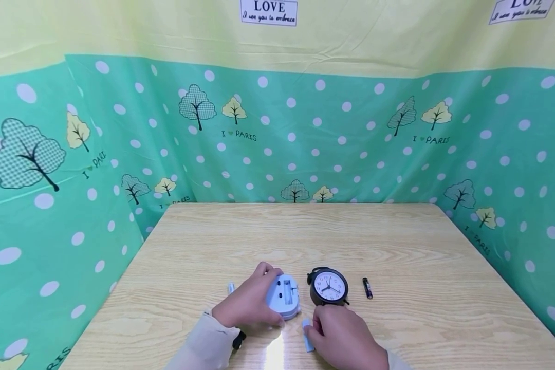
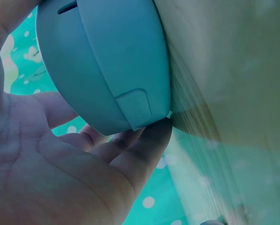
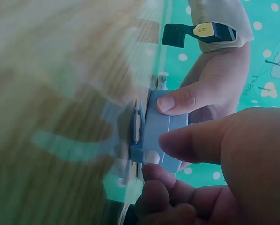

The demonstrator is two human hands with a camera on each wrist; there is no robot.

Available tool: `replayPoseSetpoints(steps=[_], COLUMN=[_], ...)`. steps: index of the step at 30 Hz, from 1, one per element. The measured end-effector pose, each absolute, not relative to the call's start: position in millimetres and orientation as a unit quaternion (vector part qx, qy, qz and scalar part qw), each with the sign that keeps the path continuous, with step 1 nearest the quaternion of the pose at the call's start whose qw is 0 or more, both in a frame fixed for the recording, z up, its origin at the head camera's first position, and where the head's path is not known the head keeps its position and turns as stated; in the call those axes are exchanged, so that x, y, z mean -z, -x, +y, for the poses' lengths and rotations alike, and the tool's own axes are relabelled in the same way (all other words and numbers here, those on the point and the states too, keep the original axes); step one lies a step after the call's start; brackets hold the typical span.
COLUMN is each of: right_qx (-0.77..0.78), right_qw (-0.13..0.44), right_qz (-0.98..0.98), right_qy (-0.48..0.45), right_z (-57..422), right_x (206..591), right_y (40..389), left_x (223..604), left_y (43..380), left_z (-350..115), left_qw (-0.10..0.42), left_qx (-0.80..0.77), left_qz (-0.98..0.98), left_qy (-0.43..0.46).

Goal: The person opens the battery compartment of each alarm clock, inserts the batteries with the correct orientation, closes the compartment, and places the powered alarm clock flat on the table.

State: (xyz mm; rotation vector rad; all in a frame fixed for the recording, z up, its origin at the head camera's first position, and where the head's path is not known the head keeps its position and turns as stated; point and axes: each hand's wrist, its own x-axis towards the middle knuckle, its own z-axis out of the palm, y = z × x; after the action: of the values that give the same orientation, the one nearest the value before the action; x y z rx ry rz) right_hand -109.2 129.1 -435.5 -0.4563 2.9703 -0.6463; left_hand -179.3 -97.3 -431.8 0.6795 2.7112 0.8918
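Looks to me like this one's about half done: the light-blue gadget sits back-up on the counter, its battery compartment is uncovered, and no cell shows in the slot, so I'd say filling it and covering it are both left. The left hand has it held from about 9 o'clock, thumb on the near side and fingers round the far side. At the gadget's 5 o'clock there's a light-blue strip on the counter, probably the compartment's cover. The right hand is curled in narrow there, thumb over the strip, but I honestly can't tell if it's pinching it. Around 3 o'clock there's a black alarm clock, face showing; can't see its back, so no idea what's inside. Further out the same way, a dark battery lies loose, not in any compartment. Oh, and at 9 o'clock, past the left hand, a small pale-blue piece pokes out, mostly hidden, so I can't say what it is.
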Motion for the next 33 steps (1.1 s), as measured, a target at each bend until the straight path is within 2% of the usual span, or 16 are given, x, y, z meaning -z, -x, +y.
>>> replayPoseSetpoints(steps=[3, 17, 22, 33], right_qx=[0.210, 0.202, 0.204, 0.174], right_qw=[0.029, -0.070, -0.085, -0.138], right_qz=[0.965, 0.956, 0.950, 0.951], right_qy=[0.154, 0.202, 0.219, 0.217], right_z=[130, 125, 123, 119], right_x=[435, 418, 412, 419], right_y=[111, 116, 124, 142], left_x=[432, 434, 435, 435], left_y=[180, 179, 179, 180], left_z=[-96, -97, -97, -99], left_qw=[0.102, 0.088, 0.093, 0.093], left_qx=[-0.304, -0.301, -0.305, -0.307], left_qz=[0.918, 0.918, 0.917, 0.913], left_qy=[-0.233, -0.243, -0.239, -0.250])
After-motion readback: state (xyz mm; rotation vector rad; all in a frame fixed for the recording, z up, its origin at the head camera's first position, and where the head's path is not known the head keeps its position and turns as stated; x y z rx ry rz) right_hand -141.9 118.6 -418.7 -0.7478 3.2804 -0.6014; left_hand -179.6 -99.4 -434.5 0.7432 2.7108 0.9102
